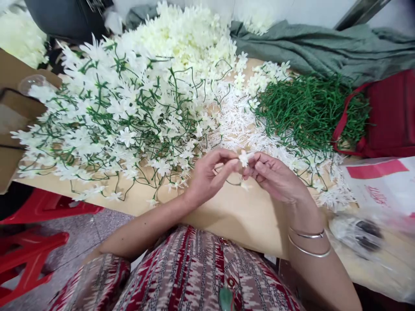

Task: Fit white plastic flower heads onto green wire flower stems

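My left hand [207, 175] and my right hand [275, 177] meet over the wooden table [227, 216], fingertips pinched together on one small white artificial flower [244, 158]. A thin green stem seems to run from the left fingers toward it. Just behind the hands lies a spread of loose white petal pieces [240, 125]. To the left is a large heap of finished white flowers on green stems [113, 116]. A pile of bare green stems [308, 110] lies to the right rear.
Cream flower heads [191, 39] are heaped at the back, beside a grey-green cloth [324, 47]. A red bag [385, 116] and clear plastic bags [376, 207] sit at the right. Cardboard boxes [16, 108] and red plastic stools [29, 242] stand at the left.
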Tool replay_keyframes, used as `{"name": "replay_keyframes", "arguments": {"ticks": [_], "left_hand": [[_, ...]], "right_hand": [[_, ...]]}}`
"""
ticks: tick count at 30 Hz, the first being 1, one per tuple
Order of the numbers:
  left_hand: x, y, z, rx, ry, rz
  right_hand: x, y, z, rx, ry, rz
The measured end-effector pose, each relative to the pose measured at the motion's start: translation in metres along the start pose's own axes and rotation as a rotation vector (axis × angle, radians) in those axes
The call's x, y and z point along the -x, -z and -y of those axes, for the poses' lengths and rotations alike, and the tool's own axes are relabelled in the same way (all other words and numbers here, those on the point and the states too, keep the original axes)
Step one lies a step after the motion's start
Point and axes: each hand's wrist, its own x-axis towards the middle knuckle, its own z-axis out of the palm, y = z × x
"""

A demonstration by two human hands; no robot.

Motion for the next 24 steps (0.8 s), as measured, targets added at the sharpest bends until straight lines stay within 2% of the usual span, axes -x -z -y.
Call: {"name": "replay_keyframes", "arguments": {"ticks": [2, 4, 6, 7, 8, 9, 12, 14, 16, 19, 24], "left_hand": [[-0.014, 0.012, -0.011, -0.085, -0.168, -0.262], [-0.028, 0.023, -0.02, -0.143, -0.397, -0.526], [-0.034, 0.027, -0.024, -0.267, -0.616, -0.584], [-0.032, 0.025, -0.025, -0.314, -0.71, -0.567], [-0.027, 0.02, -0.025, -0.34, -0.728, -0.539], [-0.019, 0.014, -0.023, -0.349, -0.642, -0.462], [0.011, -0.012, -0.016, -0.273, -0.438, -0.071], [0.027, -0.025, -0.009, -0.254, -0.327, 0.068], [0.033, -0.03, -0.001, -0.269, -0.194, 0.159], [0.03, -0.029, 0.009, -0.284, -0.092, 0.166], [0.009, -0.009, 0.02, -0.316, -0.092, 0.008]], "right_hand": [[0.0, 0.0, 0.0, -0.01, 0.008, -0.003], [-0.001, 0.0, -0.001, -0.007, 0.005, -0.011], [-0.002, -0.001, -0.002, 0.006, 0.006, -0.014], [-0.002, -0.001, -0.002, 0.016, 0.007, -0.014], [-0.003, -0.002, -0.002, 0.03, 0.007, -0.013], [-0.003, -0.002, -0.002, 0.04, 0.006, -0.012], [-0.005, -0.002, -0.002, 0.003, 0.005, -0.053], [-0.006, -0.001, -0.002, -0.07, 0.01, -0.109], [-0.007, 0.001, -0.003, -0.128, 0.017, -0.137], [-0.009, 0.003, -0.006, -0.157, 0.036, -0.117], [-0.011, 0.005, -0.01, -0.145, 0.073, -0.073]]}}
